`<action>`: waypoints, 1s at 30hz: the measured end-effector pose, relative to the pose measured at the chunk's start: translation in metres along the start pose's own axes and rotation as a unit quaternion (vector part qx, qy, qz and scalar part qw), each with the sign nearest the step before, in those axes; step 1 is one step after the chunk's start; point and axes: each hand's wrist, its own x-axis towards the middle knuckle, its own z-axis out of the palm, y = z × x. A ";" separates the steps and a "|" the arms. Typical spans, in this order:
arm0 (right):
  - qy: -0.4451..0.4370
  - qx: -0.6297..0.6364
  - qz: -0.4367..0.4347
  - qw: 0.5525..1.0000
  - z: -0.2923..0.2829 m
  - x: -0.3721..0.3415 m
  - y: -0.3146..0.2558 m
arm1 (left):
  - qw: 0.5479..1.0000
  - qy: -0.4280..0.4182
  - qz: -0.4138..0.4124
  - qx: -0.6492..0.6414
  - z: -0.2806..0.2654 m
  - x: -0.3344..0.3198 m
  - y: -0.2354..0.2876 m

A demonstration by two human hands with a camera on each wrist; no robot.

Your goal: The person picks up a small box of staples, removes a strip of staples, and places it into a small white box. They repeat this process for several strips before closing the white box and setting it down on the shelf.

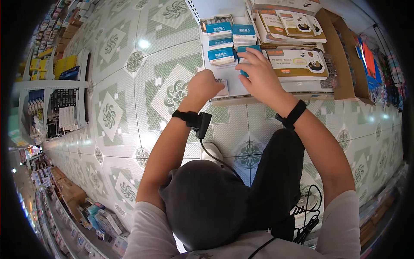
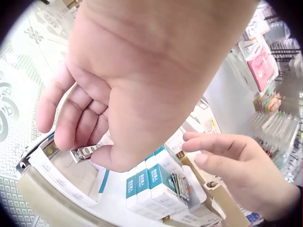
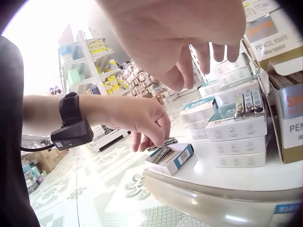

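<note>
My left hand pinches a small metal nail clipper between thumb and curled fingers. Right below it is a small open white and teal box, at the shelf's front corner, with more metal clippers inside. My right hand hangs over the shelf to the right, fingers apart and loosely bent, holding nothing. Beneath and beyond it stand stacks of blue and white nail clipper boxes. Several loose nail clippers lie on top of one stack, near the right hand in the right wrist view.
Pencil knife boxes are stacked right of the clipper boxes, beside a brown cardboard carton. The white shelf ends in a rounded front edge. Patterned floor tiles lie to the left, with another stocked rack beyond.
</note>
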 end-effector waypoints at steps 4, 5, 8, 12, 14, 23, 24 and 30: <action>0.013 -0.005 -0.005 1.000 -0.006 -0.003 0.003 | 0.996 0.020 0.022 0.078 0.013 -0.001 -0.004; 0.017 -0.009 -0.007 1.000 -0.007 -0.003 0.003 | 0.996 0.019 0.023 0.079 0.014 -0.001 -0.004; 0.019 0.017 -0.006 1.000 -0.009 0.000 0.004 | 0.994 0.026 0.015 0.104 0.016 -0.002 -0.002; 0.019 0.035 -0.006 0.999 -0.009 0.001 0.003 | 0.990 0.027 0.023 0.139 0.021 -0.004 -0.003; 0.023 0.031 -0.011 0.999 -0.008 0.001 0.003 | 0.988 0.032 0.032 0.148 0.023 -0.005 -0.004; 0.042 -0.001 -0.005 0.999 -0.015 0.005 0.018 | 0.989 0.053 0.054 0.126 0.029 0.000 -0.013; 0.036 -0.005 -0.008 0.999 -0.019 0.006 0.024 | 0.989 0.062 0.061 0.118 0.029 0.003 -0.017; -0.024 -0.156 -0.008 0.987 -0.036 0.003 0.042 | 0.993 0.082 0.055 0.066 0.041 0.009 -0.030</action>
